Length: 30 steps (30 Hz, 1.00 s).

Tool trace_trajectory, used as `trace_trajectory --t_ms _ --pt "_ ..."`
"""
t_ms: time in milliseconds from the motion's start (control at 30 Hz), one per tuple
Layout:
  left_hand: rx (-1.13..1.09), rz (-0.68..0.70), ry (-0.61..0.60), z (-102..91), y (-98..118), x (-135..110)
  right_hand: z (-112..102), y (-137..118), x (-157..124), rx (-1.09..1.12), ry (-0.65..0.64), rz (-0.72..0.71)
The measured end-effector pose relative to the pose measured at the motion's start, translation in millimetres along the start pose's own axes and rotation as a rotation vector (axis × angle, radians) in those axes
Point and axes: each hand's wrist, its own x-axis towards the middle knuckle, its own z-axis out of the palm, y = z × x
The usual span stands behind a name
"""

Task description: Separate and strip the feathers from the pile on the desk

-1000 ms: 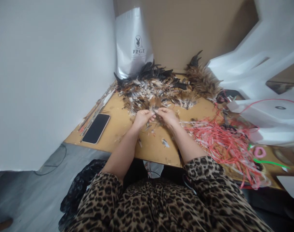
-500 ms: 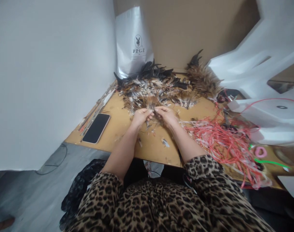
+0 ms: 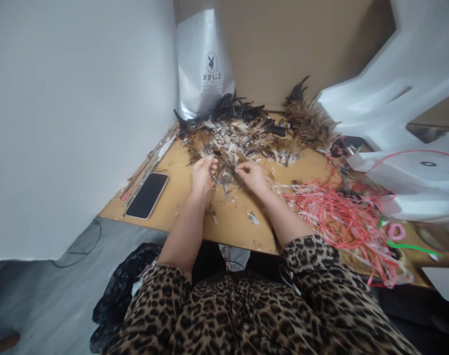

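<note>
Inspector: Feathers (image 3: 239,138) are heaped at the back of the table (image 3: 180,192), against the bag (image 3: 204,64), kept within reach of both hands.

Clerk: And beside them?

Inspector: Red strips (image 3: 331,212) are spread to the right; a phone (image 3: 147,195) is laid clear at the left edge.

Clerk: Hands?

Inspector: The left hand (image 3: 202,173) is curled into the heap's near edge; whether anything is gripped cannot be told. The right hand (image 3: 251,176) is pinched shut on a small tuft (image 3: 229,173), drawn from the heap.
</note>
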Motion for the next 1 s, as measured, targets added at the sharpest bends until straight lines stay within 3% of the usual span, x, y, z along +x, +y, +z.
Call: trace_trajectory --t_ms 133,300,467,567,800,1000 --pt "-0.032 0.007 0.015 -0.4 1 1 5 -20 2 -0.075 -0.177 0.053" --pt "-0.051 0.003 0.024 0.3 0 1 19 -53 1 -0.375 -0.344 0.072" --pt "-0.041 0.012 0.011 -0.7 -1 1 31 -67 1 -0.555 -0.418 0.136" --pt "-0.048 0.019 0.000 -1.4 -2 3 28 -56 3 -0.339 -0.414 0.174" --pt "-0.013 -0.051 -0.099 1.2 -8 0 9 -21 7 0.756 -0.189 0.431" --pt "0.108 -0.182 -0.224 4.0 -13 -7 6 -13 6 1.025 -0.122 0.428"
